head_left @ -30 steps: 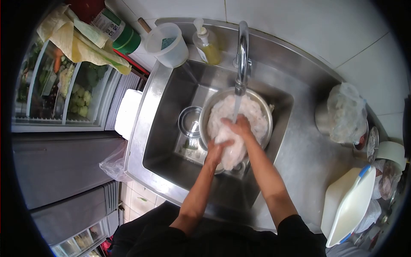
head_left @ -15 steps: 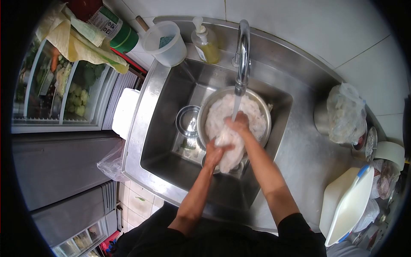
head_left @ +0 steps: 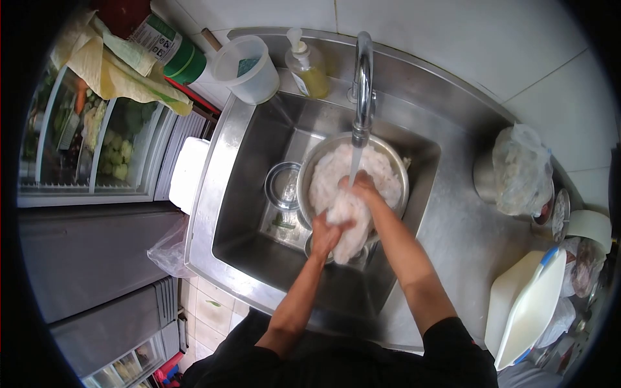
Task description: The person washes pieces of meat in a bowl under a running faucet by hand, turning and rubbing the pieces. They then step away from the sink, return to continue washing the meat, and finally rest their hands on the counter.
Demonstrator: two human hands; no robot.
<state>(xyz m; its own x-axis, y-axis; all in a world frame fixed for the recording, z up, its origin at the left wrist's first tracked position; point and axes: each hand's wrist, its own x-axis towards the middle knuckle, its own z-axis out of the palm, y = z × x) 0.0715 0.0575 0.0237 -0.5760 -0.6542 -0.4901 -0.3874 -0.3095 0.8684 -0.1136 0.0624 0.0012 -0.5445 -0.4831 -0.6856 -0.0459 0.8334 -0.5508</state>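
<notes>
A long, pale whitish-pink piece of raw meat (head_left: 352, 238) hangs over the near rim of a round metal bowl (head_left: 405, 187). My left hand (head_left: 326, 234) grips its left side, thumb laid across it. At its upper end my right hand (head_left: 362, 186) is closed on it, under the water stream (head_left: 355, 161) from the curved tap (head_left: 363, 90). More pale, wet meat (head_left: 330, 174) fills the bowl. The exact kind of meat cannot be made out. Some fingers are hidden behind the piece.
The bowl stands in a steel sink (head_left: 242, 226), beside a small metal bowl (head_left: 283, 186). A plastic tub (head_left: 262, 87) and a soap bottle (head_left: 310, 74) stand behind. On the right are a bagged container (head_left: 522, 171) and a white bin (head_left: 517, 310).
Both hands keep hold of the meat under the running water, with only slight shifts. The whole view has moved a little.
</notes>
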